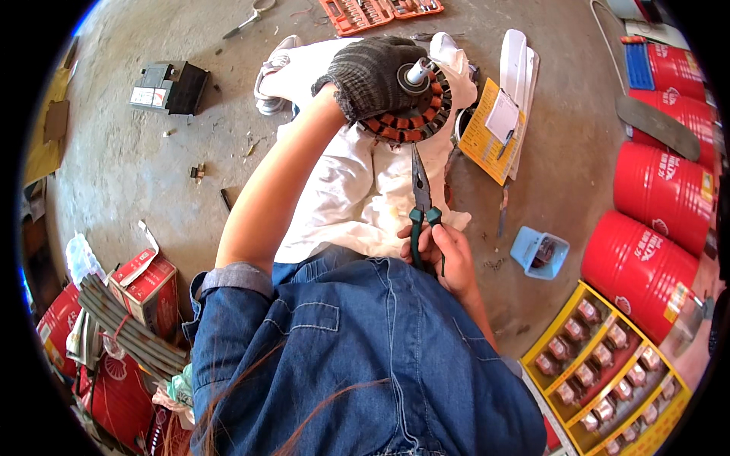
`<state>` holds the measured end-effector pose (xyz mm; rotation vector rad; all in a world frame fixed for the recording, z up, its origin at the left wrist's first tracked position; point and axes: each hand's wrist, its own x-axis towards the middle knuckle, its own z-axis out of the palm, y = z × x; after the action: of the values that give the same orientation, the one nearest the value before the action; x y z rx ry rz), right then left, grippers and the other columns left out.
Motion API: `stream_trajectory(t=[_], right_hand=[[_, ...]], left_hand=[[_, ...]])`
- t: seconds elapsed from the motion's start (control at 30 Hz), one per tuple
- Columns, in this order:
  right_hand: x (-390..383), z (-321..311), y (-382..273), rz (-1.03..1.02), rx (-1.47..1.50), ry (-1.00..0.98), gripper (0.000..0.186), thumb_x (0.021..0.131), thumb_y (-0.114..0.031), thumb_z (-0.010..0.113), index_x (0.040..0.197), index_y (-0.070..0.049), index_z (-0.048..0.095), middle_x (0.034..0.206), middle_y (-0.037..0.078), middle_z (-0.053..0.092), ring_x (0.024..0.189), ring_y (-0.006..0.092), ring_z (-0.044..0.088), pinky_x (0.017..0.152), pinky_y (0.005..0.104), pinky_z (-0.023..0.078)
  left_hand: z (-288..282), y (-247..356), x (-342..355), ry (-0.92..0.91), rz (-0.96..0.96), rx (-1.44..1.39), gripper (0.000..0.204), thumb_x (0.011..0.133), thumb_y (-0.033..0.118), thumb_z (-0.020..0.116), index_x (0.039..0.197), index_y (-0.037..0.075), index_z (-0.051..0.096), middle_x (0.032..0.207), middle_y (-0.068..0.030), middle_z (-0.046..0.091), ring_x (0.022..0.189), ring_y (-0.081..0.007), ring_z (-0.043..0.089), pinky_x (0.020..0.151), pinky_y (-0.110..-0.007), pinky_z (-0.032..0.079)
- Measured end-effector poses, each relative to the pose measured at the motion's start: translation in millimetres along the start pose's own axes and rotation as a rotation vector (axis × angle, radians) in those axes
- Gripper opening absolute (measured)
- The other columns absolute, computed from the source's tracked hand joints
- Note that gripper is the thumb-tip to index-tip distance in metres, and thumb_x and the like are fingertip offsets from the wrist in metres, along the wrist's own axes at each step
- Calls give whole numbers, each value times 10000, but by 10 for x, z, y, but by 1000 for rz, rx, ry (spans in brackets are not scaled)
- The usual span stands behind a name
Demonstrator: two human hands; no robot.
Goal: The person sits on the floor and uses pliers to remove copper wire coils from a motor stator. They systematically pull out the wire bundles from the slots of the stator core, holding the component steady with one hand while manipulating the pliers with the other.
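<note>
My left hand (365,72), in a dark grey knit glove, grips a round stator (407,121) with copper coils and a pale central shaft, over the white cloth (327,205) on my lap. Just below the coils, long-nose pliers (422,194) point upward. My right hand (449,254), bare, is wrapped round their dark green handles. The pliers' tip is close to the stator's lower edge; whether it touches cannot be told.
A battery (167,90) lies at left, an orange socket case (346,15) ahead, a yellow board (479,144) and blue bin (532,239) at right. Red drums (639,262) and a yellow divided box (578,300) line the right; a carton (148,292) and hoses stand lower left.
</note>
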<state>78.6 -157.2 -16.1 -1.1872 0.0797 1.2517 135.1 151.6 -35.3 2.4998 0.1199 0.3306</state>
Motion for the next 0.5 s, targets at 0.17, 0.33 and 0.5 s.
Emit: stream_trajectory(t=[0.17, 0.33, 0.5], right_hand=[[-4, -2, 8, -9, 5, 3, 350, 1030, -283, 436, 828, -13, 530, 1115, 196, 634, 848, 212, 647, 779, 344, 529], [-8, 4, 6, -11, 5, 6, 353, 1030, -282, 435, 822, -13, 529, 1115, 197, 635, 847, 210, 647, 777, 341, 528], [-2, 10, -2, -3, -15, 13, 362, 1030, -283, 427, 814, -13, 532, 1122, 206, 634, 868, 218, 655, 790, 348, 536]], left_hand=[[40, -25, -27, 34, 7, 5, 548, 703, 395, 766, 1187, 161, 657, 1176, -106, 663, 1057, -316, 639, 906, -410, 523], [17, -6, -38, 19, 2, 25, 560, 703, 398, 765, 1197, 160, 650, 1191, -102, 652, 1062, -314, 637, 904, -412, 523], [18, -12, -34, 4, 4, 23, 562, 706, 424, 765, 1194, 169, 652, 1197, -99, 649, 1065, -308, 636, 901, -413, 524]])
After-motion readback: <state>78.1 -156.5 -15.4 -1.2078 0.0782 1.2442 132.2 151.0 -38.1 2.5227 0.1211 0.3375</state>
